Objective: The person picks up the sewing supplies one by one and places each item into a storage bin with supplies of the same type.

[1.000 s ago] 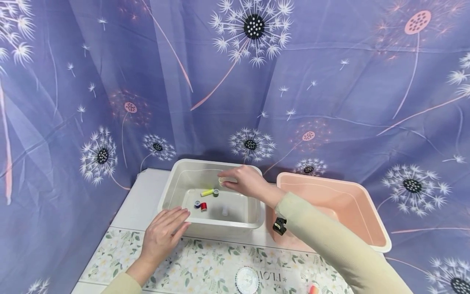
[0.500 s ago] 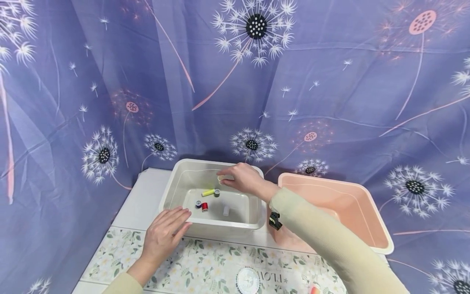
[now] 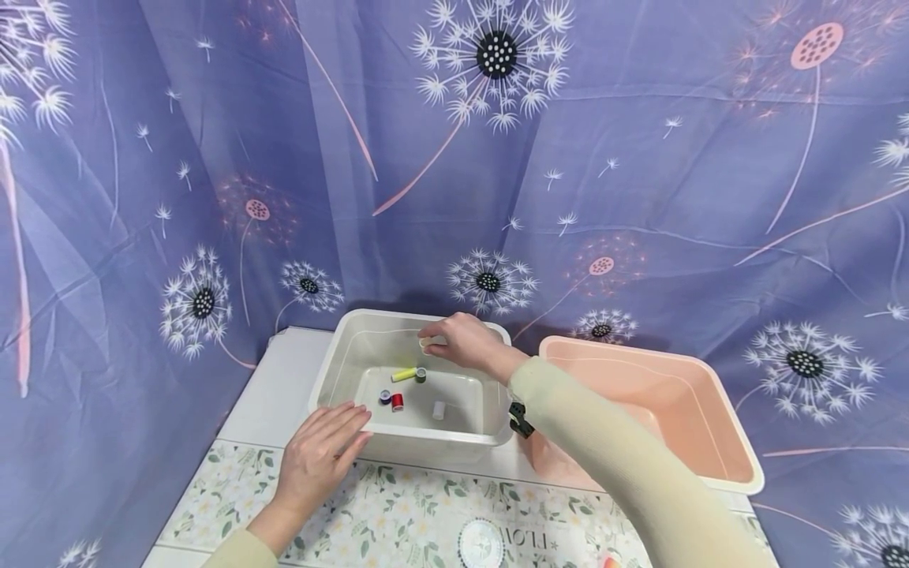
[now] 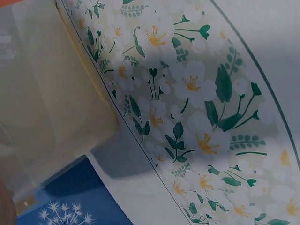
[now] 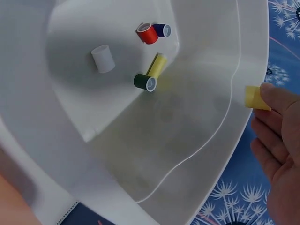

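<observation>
My right hand (image 3: 465, 341) pinches a small pale yellow thread spool (image 5: 253, 97) between thumb and fingers, over the far side of the white bin (image 3: 443, 433). On the bin floor lie several thread spools. A red spool (image 3: 398, 402) sits beside a dark blue spool (image 3: 385, 397), and a long yellow spool (image 3: 404, 375) lies against a dark green spool (image 5: 145, 82). A white spool (image 3: 439, 409) stands apart, nearer the front. My left hand (image 3: 317, 451), fingers extended, is at the bin's near left rim; hardly any of it shows in the left wrist view.
A pink bin (image 3: 642, 379) stands to the right of the white one, partly behind my right sleeve. A floral mat (image 3: 398, 505) with a round printed emblem (image 3: 481, 543) lies in front. Behind hangs a blue dandelion curtain (image 3: 426, 237). An orange-red object (image 3: 611, 562) shows at the bottom edge.
My right hand, holding the yellow spool, has shifted slightly left and toward the bin's far side. My left hand and the spools on the bin floor stay in place.
</observation>
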{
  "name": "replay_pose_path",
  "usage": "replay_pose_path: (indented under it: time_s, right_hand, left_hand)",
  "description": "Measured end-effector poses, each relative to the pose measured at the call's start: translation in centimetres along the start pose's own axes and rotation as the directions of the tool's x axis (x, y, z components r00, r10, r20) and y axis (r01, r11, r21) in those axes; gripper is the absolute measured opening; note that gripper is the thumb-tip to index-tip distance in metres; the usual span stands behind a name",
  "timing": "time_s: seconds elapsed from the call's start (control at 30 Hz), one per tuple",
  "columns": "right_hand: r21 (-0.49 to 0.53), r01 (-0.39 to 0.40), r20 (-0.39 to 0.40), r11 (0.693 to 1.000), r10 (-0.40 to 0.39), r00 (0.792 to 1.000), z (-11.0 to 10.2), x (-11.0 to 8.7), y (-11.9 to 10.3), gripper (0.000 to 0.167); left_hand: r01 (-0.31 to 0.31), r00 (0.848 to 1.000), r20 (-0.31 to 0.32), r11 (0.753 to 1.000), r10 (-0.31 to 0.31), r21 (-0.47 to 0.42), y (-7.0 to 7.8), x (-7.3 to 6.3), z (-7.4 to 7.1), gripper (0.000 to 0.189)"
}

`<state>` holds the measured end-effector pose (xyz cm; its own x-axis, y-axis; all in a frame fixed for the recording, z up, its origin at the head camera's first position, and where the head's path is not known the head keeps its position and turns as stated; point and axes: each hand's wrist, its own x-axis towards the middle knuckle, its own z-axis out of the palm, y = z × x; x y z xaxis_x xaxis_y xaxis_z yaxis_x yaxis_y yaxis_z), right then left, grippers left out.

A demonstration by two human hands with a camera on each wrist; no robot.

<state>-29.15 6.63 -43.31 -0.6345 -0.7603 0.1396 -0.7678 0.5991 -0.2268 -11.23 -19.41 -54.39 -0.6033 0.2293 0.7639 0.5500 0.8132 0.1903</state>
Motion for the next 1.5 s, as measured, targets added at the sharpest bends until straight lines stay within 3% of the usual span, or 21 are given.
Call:
replay_pose_path:
  time_s: [0.5,0.8,1.23,1.43,1.5]
  right_hand:
    - [0.014,-0.019,0.099,1.0,0.018,0.995,1.0,1.2,0.6,0.025]
    - [0.001,0.017,0.206,1.0,-0.017,0.978,1.4,2.0,0.6,0.002]
    - [-0.047,0.07,0.244,0.996,-0.057,0.968,2.8,2.7,0.6,0.017]
    - [-0.029,0.039,0.275,0.999,-0.029,0.961,2.8,2.8,0.5,0.004]
    - [-0.025,0.025,0.282,0.999,-0.017,0.959,2.9,2.8,0.5,0.007]
  left_hand:
    - [0.003,1.0,-0.002,1.0,-0.003,-0.009,0.0,-0.2,0.2,0.055]
    - [0.0,1.0,-0.003,1.0,0.0,0.005,-0.1,-0.2,0.2,0.056]
    - [0.002,1.0,0.005,1.0,-0.002,0.0,-0.1,-0.3,0.3,0.058]
    - [0.003,1.0,0.008,1.0,-0.003,0.006,-0.1,-0.3,0.3,0.057]
    - [0.003,1.0,0.009,1.0,-0.003,0.007,-0.1,-0.3,0.3,0.057]
